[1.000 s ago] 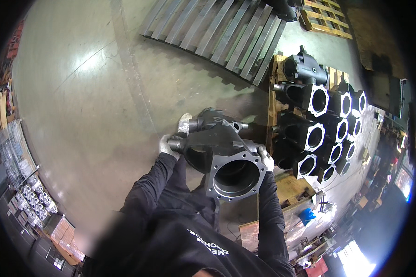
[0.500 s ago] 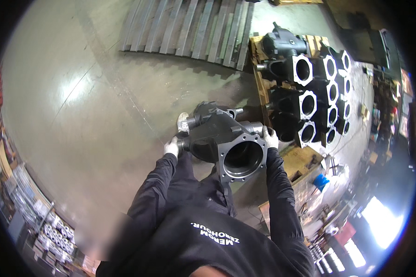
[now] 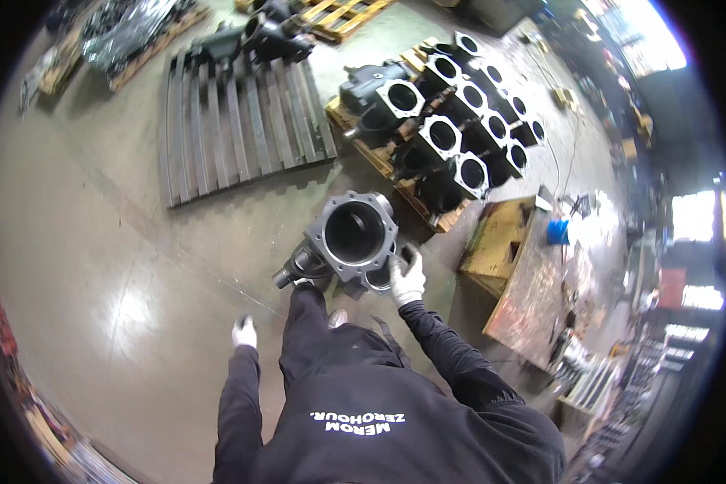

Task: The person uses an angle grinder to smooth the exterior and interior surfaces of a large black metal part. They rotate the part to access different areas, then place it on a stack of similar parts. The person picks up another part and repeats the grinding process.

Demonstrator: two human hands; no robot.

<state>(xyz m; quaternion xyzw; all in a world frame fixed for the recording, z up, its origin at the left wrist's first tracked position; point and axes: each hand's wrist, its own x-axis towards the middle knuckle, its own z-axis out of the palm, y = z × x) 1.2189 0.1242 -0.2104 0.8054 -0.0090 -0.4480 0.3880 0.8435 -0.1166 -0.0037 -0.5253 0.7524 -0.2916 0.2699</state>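
A dark grey cast metal housing [image 3: 324, 234] sits just ahead of my feet, its round bolt-holed flange facing up. Beneath and beside it, more dark casting shows, with a stub tube [image 3: 285, 276] on the left and a smaller round opening at the lower right. Whether these belong to a second housing cannot be made out. At the flange's right edge is my white-gloved right hand [image 3: 408, 280], thumb and fingers apart, near or touching the rim but not wrapped round it. My gloved left hand [image 3: 244, 332] hangs free to the left, holding nothing, its fingers loosely apart.
Several similar housings [image 3: 441, 135] crowd a wooden pallet [image 3: 373, 155] at the far right. A slatted metal rack [image 3: 246, 149] lies ahead, carrying more castings at its far end. To the right stands a worn bench [image 3: 524, 298] with a blue roll [image 3: 557, 232].
Both hands were gripping the housing by its sides. My left hand has come away to the left, the right has loosened, and the housing's flange has turned upward. The view has also shifted.
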